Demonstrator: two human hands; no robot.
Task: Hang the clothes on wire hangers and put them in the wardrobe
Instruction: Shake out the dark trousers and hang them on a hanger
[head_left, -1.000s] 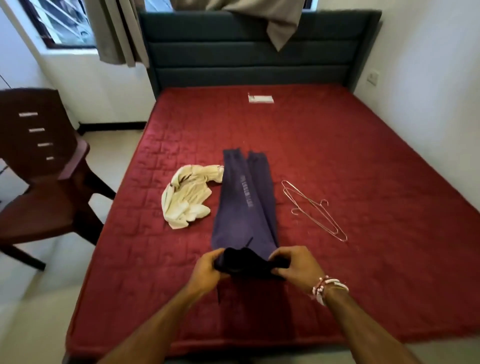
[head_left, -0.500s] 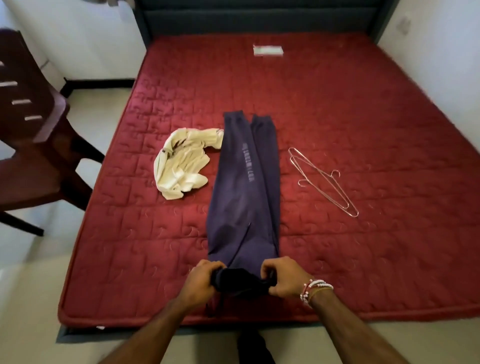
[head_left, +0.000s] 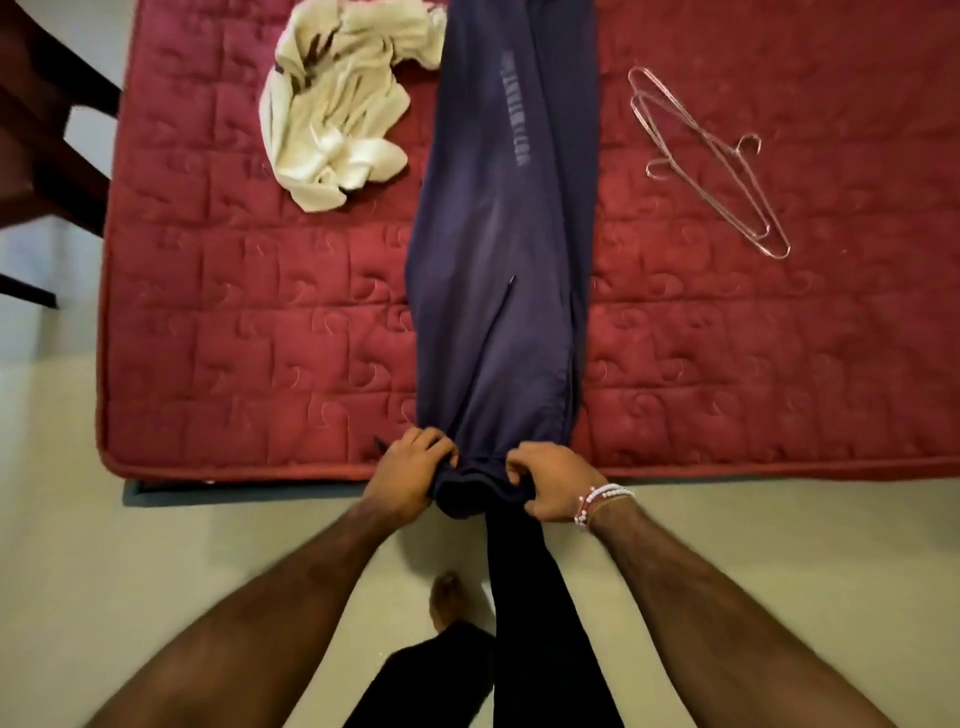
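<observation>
A home bedroom: a red quilted mattress (head_left: 234, 338) carries navy trousers (head_left: 498, 260) and a crumpled cream garment (head_left: 332, 104), wire hangers (head_left: 711, 161) at 2 o'clock, a dark wooden chair (head_left: 47, 130) at 10 o'clock, pale floor (head_left: 208, 561) below.

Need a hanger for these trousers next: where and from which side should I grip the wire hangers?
Probably pinch the hook of the wire hangers from above, on their right: they lie flat on the mattress, and that hook juts out free.
</observation>
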